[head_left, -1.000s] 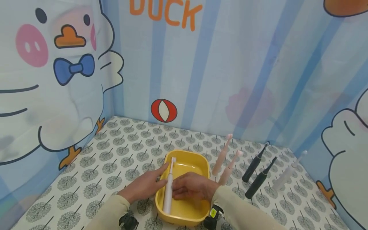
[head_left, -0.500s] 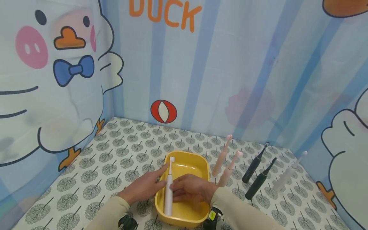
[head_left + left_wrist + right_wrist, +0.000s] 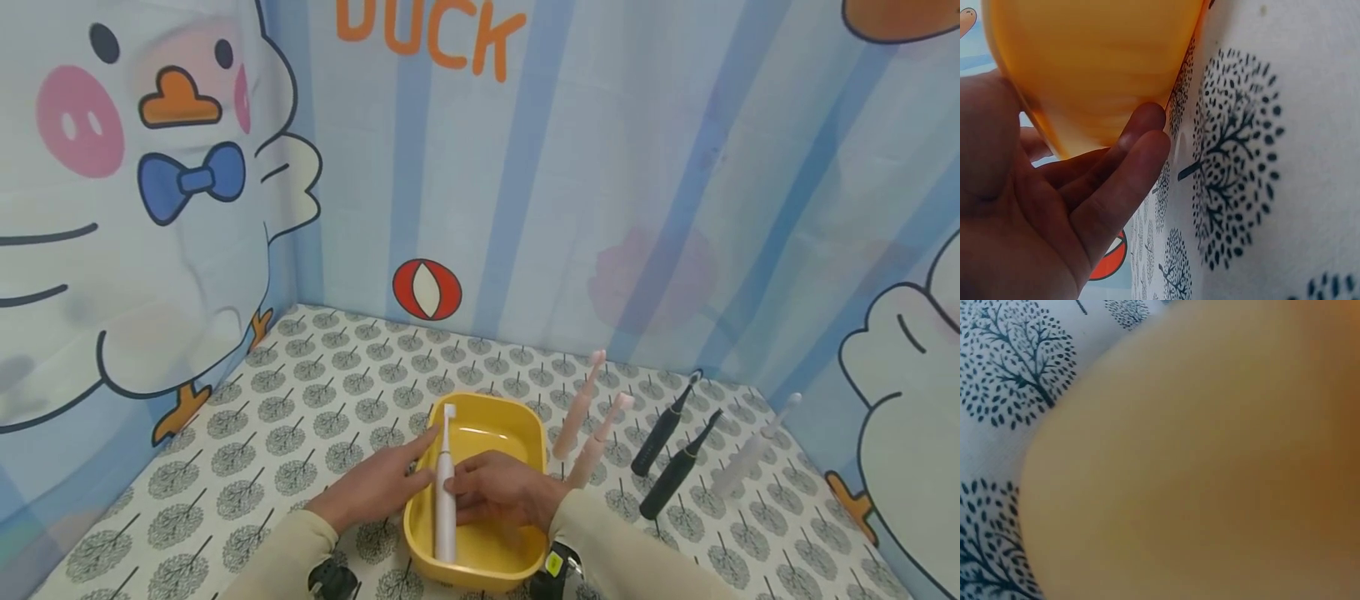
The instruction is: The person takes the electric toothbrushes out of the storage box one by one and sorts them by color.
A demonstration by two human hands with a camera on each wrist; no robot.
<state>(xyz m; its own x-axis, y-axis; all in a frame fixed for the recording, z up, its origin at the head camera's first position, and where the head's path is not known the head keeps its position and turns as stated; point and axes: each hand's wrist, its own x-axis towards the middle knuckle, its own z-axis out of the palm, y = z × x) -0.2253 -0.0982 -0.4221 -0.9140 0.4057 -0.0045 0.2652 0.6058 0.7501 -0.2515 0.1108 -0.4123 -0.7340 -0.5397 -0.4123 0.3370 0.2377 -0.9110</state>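
Observation:
Inside a yellow plastic bin (image 3: pixel 483 575), a white electric toothbrush (image 3: pixel 446 517) lies lengthwise along the left wall, its brush head toward the far end. My right hand (image 3: pixel 510 487) reaches into the bin and pinches the toothbrush's handle from the right. My left hand (image 3: pixel 382 487) holds the bin's left wall from outside, with fingertips at the rim. In the left wrist view, the left hand's fingers (image 3: pixel 1125 187) curl against the lower part of the yellow wall. The right wrist view shows only a blurred bin wall (image 3: pixel 1179 475) and the tablecloth; the hand is hidden there.
To the right of the bin stand two pink electric toothbrushes (image 3: pixel 576 421), two black ones (image 3: pixel 670 482) and a pale white one (image 3: pixel 742 467). A tree-patterned tablecloth (image 3: pixel 322 400) covers the table. A duck-print curtain (image 3: pixel 480 183) hangs behind.
The lower end of the white toothbrush has shifted right and its head slightly left, so it lies straighter along the bin. The right fingers moved slightly with it; the left hand stays put.

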